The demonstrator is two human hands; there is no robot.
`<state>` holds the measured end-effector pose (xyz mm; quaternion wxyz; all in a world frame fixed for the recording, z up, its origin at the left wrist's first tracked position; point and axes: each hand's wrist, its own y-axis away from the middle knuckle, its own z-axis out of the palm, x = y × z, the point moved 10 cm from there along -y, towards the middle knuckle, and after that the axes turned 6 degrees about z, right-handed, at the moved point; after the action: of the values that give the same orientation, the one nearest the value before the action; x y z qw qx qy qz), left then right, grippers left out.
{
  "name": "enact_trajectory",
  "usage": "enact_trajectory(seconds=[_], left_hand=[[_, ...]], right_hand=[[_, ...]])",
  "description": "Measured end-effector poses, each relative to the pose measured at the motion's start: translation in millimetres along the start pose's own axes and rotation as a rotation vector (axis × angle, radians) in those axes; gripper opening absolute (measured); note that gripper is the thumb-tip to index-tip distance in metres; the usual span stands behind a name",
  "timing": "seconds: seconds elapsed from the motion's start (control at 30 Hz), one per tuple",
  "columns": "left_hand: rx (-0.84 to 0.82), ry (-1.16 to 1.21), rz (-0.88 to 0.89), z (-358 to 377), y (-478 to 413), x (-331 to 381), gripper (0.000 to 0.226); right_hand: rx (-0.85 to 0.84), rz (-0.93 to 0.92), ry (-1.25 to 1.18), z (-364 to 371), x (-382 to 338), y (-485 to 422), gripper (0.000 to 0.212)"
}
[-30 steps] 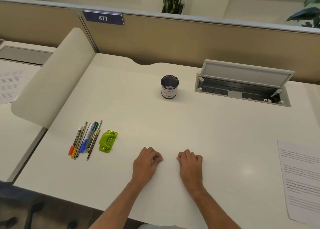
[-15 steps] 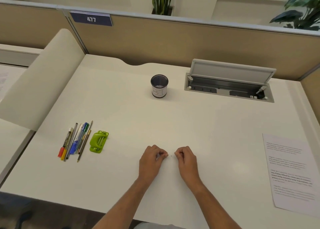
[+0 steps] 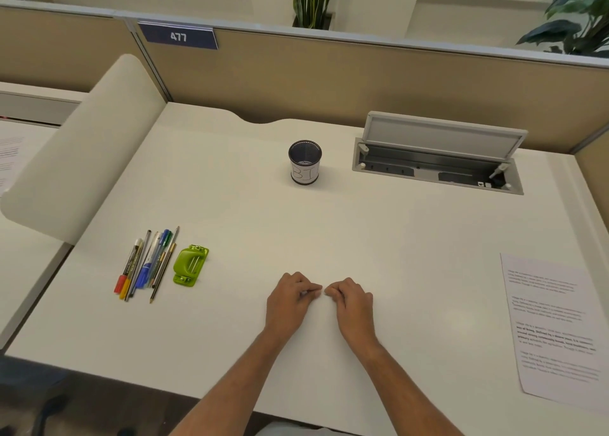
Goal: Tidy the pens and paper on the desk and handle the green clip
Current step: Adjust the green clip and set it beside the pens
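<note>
Bare bench lies open toward twelve o'clock; only the mesh cup stands there, pens at ten.

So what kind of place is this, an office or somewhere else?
Most likely an open-plan office workstation. A tan partition with a numbered plate reading 477 fences off the white desk, which has a built-in cable box with its lid open and a mesh pen cup.

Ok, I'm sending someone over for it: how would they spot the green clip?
Start at the white desk and look to its left side, where a row of pens lies. The green clip sits just right of them, the only chunky, lime-green thing there.
</note>
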<state>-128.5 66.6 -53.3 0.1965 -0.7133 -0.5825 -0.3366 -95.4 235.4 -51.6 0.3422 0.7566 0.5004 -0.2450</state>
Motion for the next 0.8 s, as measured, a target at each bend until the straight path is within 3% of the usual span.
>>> enact_trajectory(seconds=[0.3,0.57,0.8], left_hand=[[-0.041,0.063,0.003,0,-3,-3,0.021],[-0.034,-0.083,0.115,-2,-3,9,0.019],[-0.011,-0.164,0.152,0,-3,15,0.018]], right_hand=[[-0.006,-0.063,-0.03,-8,-4,0,0.022],[0.049,-0.287,0.237,-11,-24,13,0.012],[0.046,-0.126,0.027,-12,-1,7,0.015]])
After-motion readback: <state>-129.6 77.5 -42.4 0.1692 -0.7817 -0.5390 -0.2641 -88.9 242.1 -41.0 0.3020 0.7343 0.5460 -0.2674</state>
